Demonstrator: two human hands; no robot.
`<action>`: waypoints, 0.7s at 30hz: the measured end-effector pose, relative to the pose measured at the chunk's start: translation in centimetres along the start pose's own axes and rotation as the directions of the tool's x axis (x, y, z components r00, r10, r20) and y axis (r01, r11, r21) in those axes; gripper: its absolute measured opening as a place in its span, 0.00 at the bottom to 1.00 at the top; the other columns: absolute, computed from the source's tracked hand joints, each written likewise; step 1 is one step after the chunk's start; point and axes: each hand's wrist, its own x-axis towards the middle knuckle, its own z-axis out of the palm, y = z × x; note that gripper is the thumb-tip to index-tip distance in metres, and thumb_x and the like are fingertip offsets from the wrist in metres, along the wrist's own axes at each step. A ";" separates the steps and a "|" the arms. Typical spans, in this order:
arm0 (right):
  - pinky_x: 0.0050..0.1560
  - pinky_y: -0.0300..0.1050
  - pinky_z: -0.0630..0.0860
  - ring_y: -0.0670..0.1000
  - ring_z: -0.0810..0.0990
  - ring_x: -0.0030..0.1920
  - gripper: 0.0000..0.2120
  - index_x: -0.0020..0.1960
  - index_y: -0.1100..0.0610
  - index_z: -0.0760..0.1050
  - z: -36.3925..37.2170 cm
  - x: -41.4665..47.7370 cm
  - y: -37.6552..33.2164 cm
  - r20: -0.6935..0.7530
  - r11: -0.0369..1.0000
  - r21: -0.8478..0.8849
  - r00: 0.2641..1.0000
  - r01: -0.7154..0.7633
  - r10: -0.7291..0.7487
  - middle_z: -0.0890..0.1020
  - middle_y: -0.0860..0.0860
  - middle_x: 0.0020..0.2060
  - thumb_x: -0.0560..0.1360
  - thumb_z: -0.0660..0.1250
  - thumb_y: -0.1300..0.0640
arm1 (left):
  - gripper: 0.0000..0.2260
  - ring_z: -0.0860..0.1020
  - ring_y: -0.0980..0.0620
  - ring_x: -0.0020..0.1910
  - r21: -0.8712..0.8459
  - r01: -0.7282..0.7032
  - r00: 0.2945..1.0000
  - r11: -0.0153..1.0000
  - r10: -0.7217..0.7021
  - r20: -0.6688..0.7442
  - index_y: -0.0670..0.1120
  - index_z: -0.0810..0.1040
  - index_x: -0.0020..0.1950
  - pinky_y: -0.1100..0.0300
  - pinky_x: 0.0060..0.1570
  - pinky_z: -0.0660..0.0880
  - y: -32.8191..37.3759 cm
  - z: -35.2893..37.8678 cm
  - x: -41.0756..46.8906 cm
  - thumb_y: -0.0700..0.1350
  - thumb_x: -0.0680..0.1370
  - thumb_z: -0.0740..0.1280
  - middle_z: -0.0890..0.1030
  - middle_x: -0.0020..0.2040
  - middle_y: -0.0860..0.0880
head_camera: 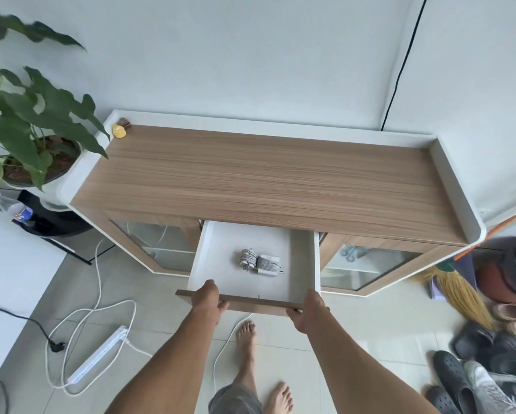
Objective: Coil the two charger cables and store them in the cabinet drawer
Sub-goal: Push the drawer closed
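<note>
The white drawer [218, 264] of the wooden cabinet [265, 177] stands pulled out toward me. Two coiled charger cables lie side by side on its floor: a white coil [247, 259] on the left and a grey braided coil with a white plug [268, 265] on the right. My left hand [208, 300] grips the wooden drawer front [256, 302] near its left end. My right hand [309, 312] grips the same front near its right end. Both thumbs rest on top of the front edge.
A potted plant [32, 127] stands left of the cabinet. A small yellow object [119, 130] sits on the cabinet's back left corner. A white power strip [98, 355] with cords lies on the floor at left. Shoes [472, 375] and a broom [457, 289] crowd the right. My bare feet stand below the drawer.
</note>
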 end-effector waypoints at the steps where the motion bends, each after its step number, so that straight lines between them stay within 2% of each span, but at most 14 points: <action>1: 0.51 0.42 0.73 0.56 0.73 0.52 0.13 0.63 0.63 0.68 -0.1 0.1 -0.3 -0.010 0.998 0.070 1.000 -0.009 0.010 0.70 0.52 0.47 0.80 0.55 0.61 | 0.18 0.76 0.44 0.48 -0.008 0.007 1.000 1.000 -0.008 -0.003 0.40 0.71 0.66 0.51 0.46 0.80 0.2 0.3 0.2 0.47 0.80 0.61 0.75 0.63 0.42; 3: 0.38 0.35 0.73 0.53 0.75 0.46 0.06 0.54 0.61 0.71 0.3 -0.2 -1.4 -0.042 0.989 0.135 0.997 -0.056 0.062 0.71 0.51 0.49 0.80 0.57 0.61 | 0.17 0.75 0.44 0.46 0.007 -0.008 1.000 1.000 0.008 -0.008 0.39 0.71 0.65 0.52 0.43 0.80 0.9 1.1 0.3 0.47 0.80 0.60 0.74 0.59 0.42; 4: 0.33 0.35 0.73 0.53 0.75 0.46 0.04 0.49 0.61 0.70 0.8 -0.4 -2.0 -0.036 0.985 0.162 0.997 -0.058 0.064 0.71 0.51 0.48 0.79 0.57 0.62 | 0.17 0.75 0.44 0.46 0.018 -0.021 1.000 1.000 0.021 -0.006 0.38 0.71 0.64 0.53 0.41 0.80 1.3 1.5 0.5 0.47 0.80 0.61 0.73 0.58 0.41; 5: 0.34 0.35 0.75 0.55 0.76 0.49 0.05 0.44 0.62 0.68 1.2 -0.4 -2.5 -0.029 0.983 0.174 0.997 -0.067 0.073 0.72 0.52 0.46 0.79 0.58 0.63 | 0.18 0.75 0.43 0.48 0.023 -0.025 1.000 0.999 0.026 -0.009 0.37 0.71 0.64 0.53 0.41 0.80 1.7 1.9 0.8 0.47 0.80 0.61 0.73 0.57 0.41; 7: 0.52 0.40 0.78 0.57 0.76 0.54 0.08 0.42 0.62 0.66 2.0 0.2 -3.4 -0.005 0.981 0.182 0.997 -0.072 0.074 0.74 0.56 0.46 0.79 0.59 0.63 | 0.18 0.74 0.41 0.49 0.044 -0.030 1.000 0.999 0.030 0.005 0.37 0.70 0.65 0.52 0.43 0.79 2.6 2.7 1.0 0.48 0.80 0.60 0.71 0.57 0.40; 8: 0.60 0.45 0.76 0.57 0.76 0.57 0.06 0.45 0.63 0.68 2.3 0.7 -3.8 -0.003 0.981 0.182 0.998 -0.066 0.068 0.74 0.57 0.48 0.79 0.60 0.62 | 0.18 0.74 0.41 0.49 0.061 -0.033 0.999 0.998 0.033 0.007 0.37 0.69 0.64 0.52 0.41 0.79 3.1 3.1 1.2 0.48 0.81 0.60 0.71 0.56 0.40; 10: 0.65 0.48 0.73 0.59 0.74 0.65 0.05 0.52 0.61 0.69 2.9 1.4 -4.7 -0.005 0.982 0.177 0.998 -0.067 0.069 0.73 0.58 0.52 0.79 0.61 0.59 | 0.18 0.75 0.40 0.46 0.078 -0.027 1.000 0.997 0.026 0.009 0.37 0.69 0.65 0.53 0.37 0.77 4.1 4.1 1.4 0.48 0.81 0.60 0.71 0.54 0.40; 13: 0.68 0.49 0.70 0.59 0.70 0.69 0.07 0.50 0.60 0.67 4.2 1.5 -6.3 -0.041 0.975 0.210 0.996 -0.066 0.077 0.73 0.58 0.55 0.79 0.62 0.56 | 0.19 0.76 0.43 0.38 0.086 -0.016 1.000 0.996 0.016 0.001 0.37 0.68 0.66 0.52 0.37 0.77 5.7 5.3 2.0 0.49 0.81 0.59 0.72 0.50 0.40; 14: 0.67 0.47 0.70 0.59 0.71 0.68 0.08 0.52 0.60 0.67 4.4 2.1 -6.8 -0.056 0.977 0.203 0.996 -0.062 0.075 0.72 0.57 0.56 0.79 0.63 0.56 | 0.19 0.75 0.44 0.36 0.092 -0.015 1.000 0.996 0.015 0.002 0.38 0.68 0.66 0.52 0.36 0.77 6.2 5.7 2.2 0.50 0.81 0.60 0.72 0.49 0.40; 16: 0.63 0.40 0.69 0.58 0.73 0.66 0.17 0.66 0.60 0.67 5.1 2.7 -7.9 -0.096 0.991 0.134 0.995 -0.023 0.036 0.72 0.55 0.51 0.79 0.63 0.57 | 0.20 0.75 0.45 0.35 0.117 -0.009 1.000 0.993 0.009 0.001 0.39 0.68 0.67 0.53 0.37 0.78 7.2 6.4 2.6 0.51 0.80 0.62 0.72 0.52 0.41; 17: 0.62 0.39 0.69 0.56 0.73 0.66 0.23 0.72 0.57 0.62 5.5 3.0 -8.3 -0.100 0.977 0.212 0.994 -0.017 0.039 0.73 0.54 0.52 0.79 0.63 0.58 | 0.22 0.76 0.45 0.36 0.138 -0.007 1.000 0.990 0.008 -0.003 0.40 0.68 0.67 0.52 0.38 0.78 7.5 6.7 2.8 0.52 0.79 0.63 0.73 0.53 0.41; 18: 0.63 0.39 0.67 0.54 0.72 0.66 0.28 0.76 0.55 0.57 5.5 3.4 -8.6 -0.102 0.975 0.220 0.995 0.019 0.004 0.74 0.54 0.56 0.79 0.63 0.59 | 0.23 0.76 0.45 0.37 0.157 -0.006 1.000 0.988 0.008 -0.009 0.41 0.68 0.68 0.52 0.38 0.78 7.6 6.9 2.8 0.53 0.79 0.64 0.73 0.54 0.41; 19: 0.62 0.41 0.68 0.54 0.71 0.65 0.30 0.77 0.54 0.53 5.8 4.1 -8.7 -0.067 0.985 0.171 0.998 0.023 -0.012 0.73 0.54 0.61 0.79 0.63 0.58 | 0.24 0.76 0.45 0.37 0.173 -0.004 1.000 0.985 0.007 -0.012 0.41 0.68 0.68 0.53 0.36 0.77 8.1 7.2 3.0 0.55 0.78 0.64 0.74 0.54 0.42; 21: 0.53 0.47 0.74 0.56 0.70 0.59 0.27 0.76 0.58 0.56 6.6 5.0 -9.3 0.016 0.953 0.302 0.999 -0.038 0.034 0.70 0.55 0.65 0.80 0.62 0.57 | 0.26 0.77 0.45 0.37 0.198 -0.009 1.000 0.980 0.011 -0.013 0.42 0.68 0.68 0.54 0.33 0.77 9.0 7.9 3.6 0.58 0.77 0.65 0.75 0.56 0.42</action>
